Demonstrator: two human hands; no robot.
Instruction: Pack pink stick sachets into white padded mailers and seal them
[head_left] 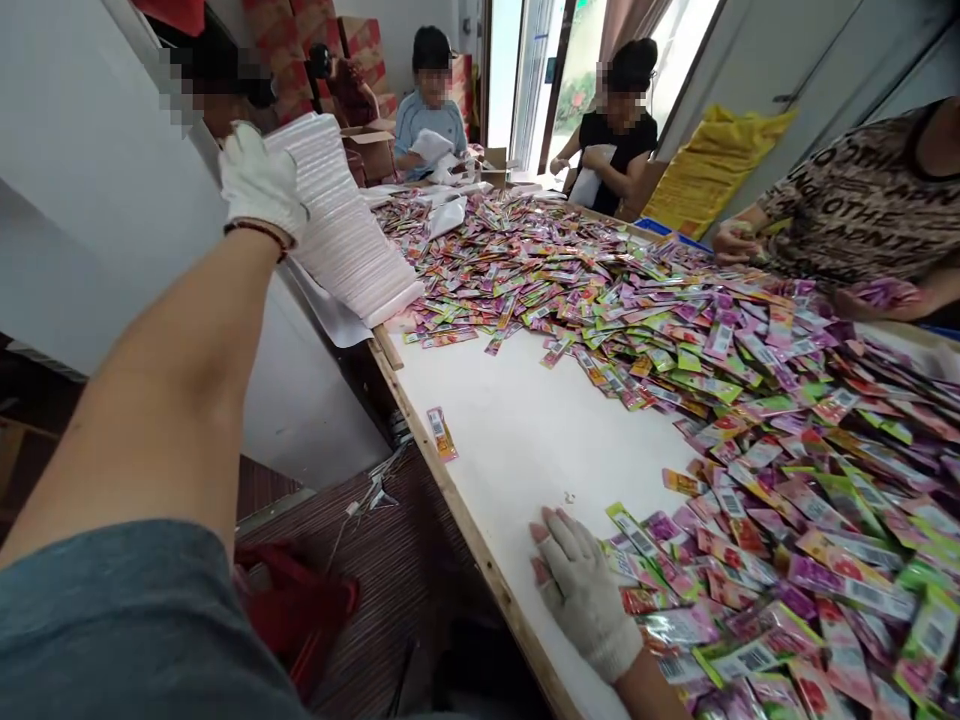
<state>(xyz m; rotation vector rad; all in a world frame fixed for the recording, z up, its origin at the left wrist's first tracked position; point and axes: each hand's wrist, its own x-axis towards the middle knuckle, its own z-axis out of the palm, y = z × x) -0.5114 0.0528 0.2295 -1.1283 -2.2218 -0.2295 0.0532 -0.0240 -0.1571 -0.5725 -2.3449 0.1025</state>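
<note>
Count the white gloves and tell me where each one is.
2: one on the left hand, at the white stack; one on the right hand, on the table. More may be hidden.

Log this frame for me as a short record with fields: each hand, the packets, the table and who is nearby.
Left hand: gloved, at the near side of a white stack; grip unclear
Right hand: gloved, fingers extended on the table, beside the packets
Packets: colourful heap; one lone packet near the table's left edge
Table: white top, partly covered
Nearby: person in a patterned shirt on the right; others farther back
</note>
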